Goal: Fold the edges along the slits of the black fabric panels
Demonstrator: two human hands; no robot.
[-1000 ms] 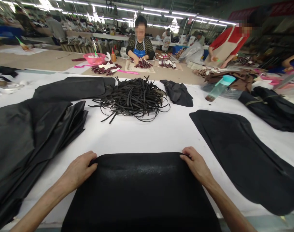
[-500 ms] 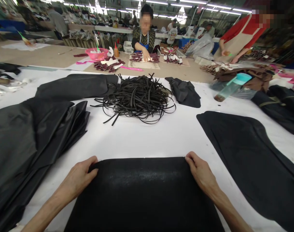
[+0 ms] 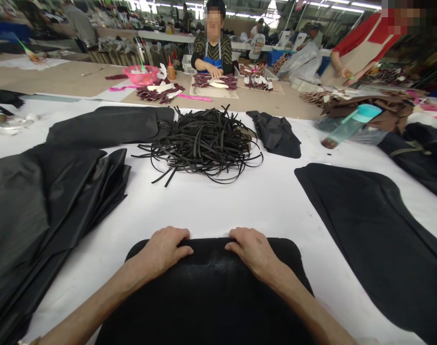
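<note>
both hands sit side by side on the far edge of a black fabric piece (image 3: 211,297), which lies flat on the white table (image 3: 240,201) right in front of the person and runs back under both forearms. the left hand (image 3: 164,250) has its fingers bent and pressed together, hooked over that edge, with the thumb lying on top of the cloth. the right hand (image 3: 252,250) is just beside it, with only a small gap between them, and it is curled over the same edge in the same way. whether the fingertips reach under the cloth cannot be told.

straight beyond the hands, well apart from them, lies a tangled pile of black strips (image 3: 204,143). out to the left of the left hand is a stack of shiny black sheets (image 3: 42,215), with a flat black panel (image 3: 110,125) past it. to the right of the right hand a large black cut piece (image 3: 365,230) is spread on the table. further off on that side lie a crumpled black cloth (image 3: 275,134) and a tipped bottle with a teal cap (image 3: 347,127). at the next table beyond the strips, a person in a blue apron (image 3: 213,48) handles dark red pieces, near a pink bowl (image 3: 141,74).
</note>
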